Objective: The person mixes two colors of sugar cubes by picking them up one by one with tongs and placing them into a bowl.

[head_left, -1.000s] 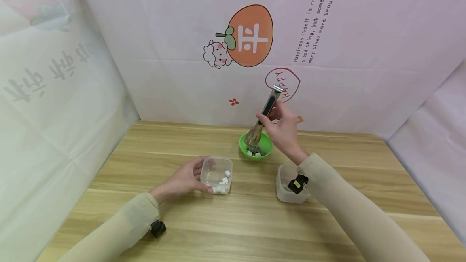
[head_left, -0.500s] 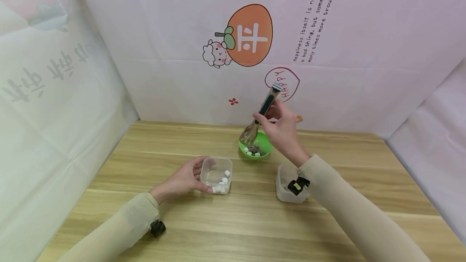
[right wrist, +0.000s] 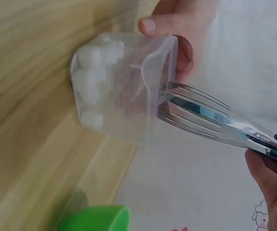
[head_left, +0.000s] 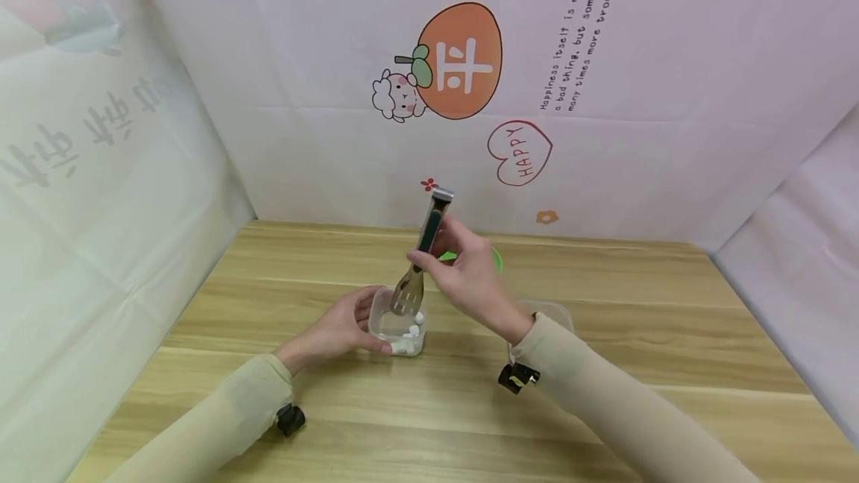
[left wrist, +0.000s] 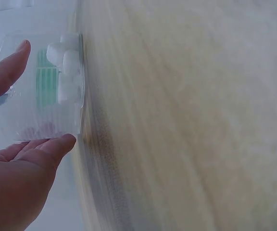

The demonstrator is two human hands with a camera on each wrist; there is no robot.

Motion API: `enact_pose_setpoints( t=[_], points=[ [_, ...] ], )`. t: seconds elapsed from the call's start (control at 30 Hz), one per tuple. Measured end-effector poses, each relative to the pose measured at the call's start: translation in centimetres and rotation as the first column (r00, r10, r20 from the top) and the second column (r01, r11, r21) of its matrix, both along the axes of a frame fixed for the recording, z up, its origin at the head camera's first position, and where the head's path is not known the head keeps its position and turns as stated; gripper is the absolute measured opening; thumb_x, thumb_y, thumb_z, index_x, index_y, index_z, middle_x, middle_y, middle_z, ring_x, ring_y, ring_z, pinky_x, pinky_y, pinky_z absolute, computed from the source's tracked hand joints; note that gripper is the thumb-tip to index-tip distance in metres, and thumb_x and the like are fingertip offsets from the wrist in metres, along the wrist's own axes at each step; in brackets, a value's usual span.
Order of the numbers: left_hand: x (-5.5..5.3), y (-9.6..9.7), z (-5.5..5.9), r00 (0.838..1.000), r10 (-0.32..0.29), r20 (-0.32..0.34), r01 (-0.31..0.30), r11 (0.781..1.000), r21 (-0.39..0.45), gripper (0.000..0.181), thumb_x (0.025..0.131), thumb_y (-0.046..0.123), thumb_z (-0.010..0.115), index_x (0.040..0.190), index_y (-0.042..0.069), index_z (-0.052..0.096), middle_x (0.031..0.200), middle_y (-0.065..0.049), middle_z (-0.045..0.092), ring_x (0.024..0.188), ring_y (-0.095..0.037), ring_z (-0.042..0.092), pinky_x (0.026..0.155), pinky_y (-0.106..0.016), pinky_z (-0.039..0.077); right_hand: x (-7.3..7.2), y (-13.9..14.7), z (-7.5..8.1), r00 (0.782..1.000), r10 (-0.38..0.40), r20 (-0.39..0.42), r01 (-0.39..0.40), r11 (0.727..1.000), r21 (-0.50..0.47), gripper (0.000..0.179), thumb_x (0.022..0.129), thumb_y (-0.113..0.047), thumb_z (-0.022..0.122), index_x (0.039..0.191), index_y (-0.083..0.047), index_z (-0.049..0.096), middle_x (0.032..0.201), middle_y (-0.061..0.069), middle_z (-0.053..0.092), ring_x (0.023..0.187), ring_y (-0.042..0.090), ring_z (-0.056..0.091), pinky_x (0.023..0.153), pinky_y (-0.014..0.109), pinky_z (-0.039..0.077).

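My left hand [head_left: 338, 328] grips the near-left side of a clear plastic container [right wrist: 129, 103], thumb in front and fingers behind. Several small white cubes [head_left: 412, 332] lie along its bottom. In my right hand [head_left: 470, 278] is a pair of metal tongs [head_left: 429, 235] with dark grip inlays, pinched between thumb and fingers and tilted downward. Slotted tips [right wrist: 191, 113] of the tongs reach the container's mouth, above the cubes, with no cube seen between them. A green bowl [head_left: 497, 259] stands behind my right hand, mostly hidden by it.
A second clear container [head_left: 546, 309] stands to the right, partly covered by my right wrist. The wooden table [head_left: 429, 408] ends at a printed white cloth [head_left: 322, 162] behind, with more cloth on both sides.
My right hand has carried the tongs left and toward me, from over the green bowl to the mouth of the container. The left hand has stayed in place.
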State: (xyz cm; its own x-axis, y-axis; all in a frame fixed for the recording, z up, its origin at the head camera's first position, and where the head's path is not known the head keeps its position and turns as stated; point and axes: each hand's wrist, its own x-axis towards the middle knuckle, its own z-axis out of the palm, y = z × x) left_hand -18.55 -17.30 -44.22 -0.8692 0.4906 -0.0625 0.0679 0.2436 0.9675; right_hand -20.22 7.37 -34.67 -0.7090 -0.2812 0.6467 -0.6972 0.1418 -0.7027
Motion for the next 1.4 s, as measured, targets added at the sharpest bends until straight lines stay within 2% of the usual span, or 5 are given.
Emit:
enact_pose_setpoints(
  t=[0.17,0.33,0.67,1.07,1.4],
  points=[
    [0.0,0.1,0.0,1.000,0.004,0.007,-0.004,1.000,-0.016,0.102,0.079,0.002,0.092,0.160,-0.004,0.031,0.156,-0.023,0.048,0.144,-0.039,0.047,0.118,-0.046,0.043,0.4,-0.8,-1.1,0.997,-0.017,0.073,0.012,0.997,0.078,0.024,0.090,-0.006,0.085,0.104,-0.008,0.066,0.081,-0.001,0.073,0.070,0.014,0.069,0.060,0.035,0.061],
    [0.0,0.1,0.0,1.000,0.008,0.003,-0.008,1.000,-0.029,0.102,0.078,0.004,0.093,0.160,-0.004,0.032,0.156,-0.023,0.049,0.144,-0.039,0.046,0.118,-0.047,0.042,0.6,-1.2,-1.6,0.990,-0.029,0.140,0.010,0.991,0.134,0.023,0.092,-0.009,0.084,0.106,-0.008,0.066,0.079,-0.003,0.072,0.070,0.013,0.069,0.060,0.037,0.059],
    [-0.1,0.1,-0.1,1.000,0.011,0.009,-0.011,1.000,-0.021,0.102,0.078,0.005,0.093,0.159,-0.004,0.032,0.156,-0.022,0.048,0.144,-0.038,0.047,0.119,-0.048,0.042,0.1,-1.7,-1.7,0.975,-0.052,0.216,0.006,0.978,0.208,0.023,0.093,-0.011,0.083,0.108,-0.011,0.066,0.079,-0.004,0.072,0.067,0.014,0.067,0.057,0.030,0.055],
    [-0.1,-0.1,-0.3,1.000,-0.002,0.005,0.002,1.000,-0.015,0.101,0.079,0.007,0.093,0.160,-0.002,0.034,0.155,-0.019,0.050,0.144,-0.038,0.047,0.119,-0.052,0.041,-0.1,-2.2,-1.9,0.980,-0.029,0.195,-0.021,0.968,0.250,0.023,0.093,-0.008,0.082,0.110,-0.012,0.067,0.078,-0.005,0.071,0.066,0.014,0.066,0.055,0.030,0.057],
    [-0.1,-0.1,-0.2,1.000,0.008,0.000,-0.008,0.999,-0.031,0.099,0.079,0.003,0.092,0.159,-0.001,0.035,0.155,-0.021,0.050,0.143,-0.039,0.047,0.118,-0.049,0.042,-0.2,-1.8,-1.6,0.976,-0.091,0.199,0.052,0.980,0.194,0.021,0.095,-0.012,0.082,0.109,-0.006,0.067,0.076,-0.004,0.071,0.065,0.015,0.065,0.054,0.030,0.051]
  ],
)
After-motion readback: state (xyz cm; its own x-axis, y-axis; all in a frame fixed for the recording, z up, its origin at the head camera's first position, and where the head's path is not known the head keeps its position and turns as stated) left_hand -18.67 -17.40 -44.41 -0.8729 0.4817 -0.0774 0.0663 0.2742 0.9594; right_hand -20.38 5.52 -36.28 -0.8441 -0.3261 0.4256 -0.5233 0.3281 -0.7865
